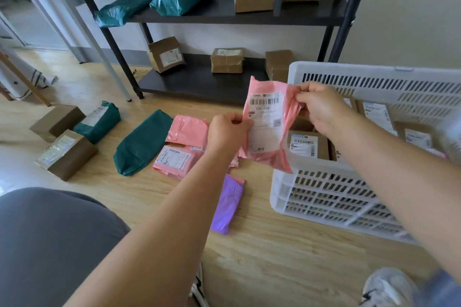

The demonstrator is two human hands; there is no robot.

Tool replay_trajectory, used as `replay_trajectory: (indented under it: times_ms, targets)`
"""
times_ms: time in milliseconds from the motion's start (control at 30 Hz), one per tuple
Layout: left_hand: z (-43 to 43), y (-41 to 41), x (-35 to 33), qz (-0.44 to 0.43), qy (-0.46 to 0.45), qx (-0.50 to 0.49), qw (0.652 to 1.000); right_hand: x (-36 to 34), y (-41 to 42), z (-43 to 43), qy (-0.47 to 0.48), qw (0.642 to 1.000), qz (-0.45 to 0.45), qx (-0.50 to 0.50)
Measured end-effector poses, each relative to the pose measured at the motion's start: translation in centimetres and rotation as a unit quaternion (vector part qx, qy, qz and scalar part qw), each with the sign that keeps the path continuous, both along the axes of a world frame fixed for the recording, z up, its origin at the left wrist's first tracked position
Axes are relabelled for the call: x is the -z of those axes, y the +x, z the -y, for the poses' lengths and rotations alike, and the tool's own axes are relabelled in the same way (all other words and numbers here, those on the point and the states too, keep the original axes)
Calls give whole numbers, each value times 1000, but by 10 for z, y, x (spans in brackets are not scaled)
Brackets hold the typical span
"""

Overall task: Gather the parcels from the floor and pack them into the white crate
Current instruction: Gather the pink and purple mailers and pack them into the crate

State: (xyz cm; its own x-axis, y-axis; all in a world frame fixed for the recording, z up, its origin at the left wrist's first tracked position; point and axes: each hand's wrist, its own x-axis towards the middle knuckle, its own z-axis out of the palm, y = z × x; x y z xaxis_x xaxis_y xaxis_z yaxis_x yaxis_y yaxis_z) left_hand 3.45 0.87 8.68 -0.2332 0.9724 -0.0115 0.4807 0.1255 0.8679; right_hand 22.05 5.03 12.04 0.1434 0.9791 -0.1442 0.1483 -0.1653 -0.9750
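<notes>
Over the floor (274,257), just left of the white crate (324,197), a pink parcel (267,129) is held up with its label facing the camera, barcode at the top. Left hand (228,129) pinches the parcel's left edge about halfway down, fingers curled. Right hand (321,107) pinches the upper right corner, fingers curled on the plastic. The parcel's lower corner overlaps the crate's near left rim in view; cannot tell if they touch.

The crate sits on the floor at right, with slotted walls, and holds several labelled brown boxes (305,144).

Lying on the floor:
- purple parcel (228,204), just left of the crate, partly behind the left forearm
- plain pink bag (188,129) and labelled pink bag (174,159), touching, the labelled one nearer
- dark green parcel (142,143) just left of those, no label showing
- green labelled parcel (98,121) further left, against two cardboard boxes (66,154)

Black shelf unit (224,11) stands behind, with green bags and brown cartons on the upper shelf and brown cartons on the lower one. Grey-clad knee (50,244) shows at bottom left, a shoe (384,286) at bottom right.
</notes>
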Motion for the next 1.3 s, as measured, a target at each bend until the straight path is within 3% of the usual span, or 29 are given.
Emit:
replay_trajectory:
  times_ms: [100, 200, 267, 433, 600, 767, 833, 900, 1000, 1200, 1300]
  targets:
    - [-9, 24, -17, 2, 21, -7, 1000, -7, 18, -2, 39, 992, 102, 69]
    - [-18, 56, -30, -25, 41, 15, 999, -10, 43, 3, 123, 948, 272, 113]
    - [-24, 79, -36, -34, 49, 36, 998, -6, 61, 4, 132, 931, 324, 109]
    - [-41, 127, -29, -74, 10, 81, 994, 7, 91, 7, 53, 926, 373, 38]
    - [-43, 149, 2, -132, -64, 107, 983, 40, 112, 2, -47, 928, 369, 13]
    - [-35, 159, 21, -218, -82, 111, 966, 69, 112, -2, -158, 911, 376, -56]
    - [-33, 158, 25, -307, -88, 144, 937, 73, 109, -2, -201, 917, 334, -83]
    - [-33, 159, 27, -411, -88, 199, 885, 73, 108, 0, -217, 927, 283, -117]
    - [-36, 160, 25, -508, -97, 256, 817, 76, 108, 5, -206, 919, 281, -184]
    - [-38, 161, 25, -586, -158, 308, 732, 77, 104, 11, -218, 836, 422, -274]
    - [-38, 162, 22, -582, -175, 313, 730, 76, 107, 12, -209, 855, 402, -251]
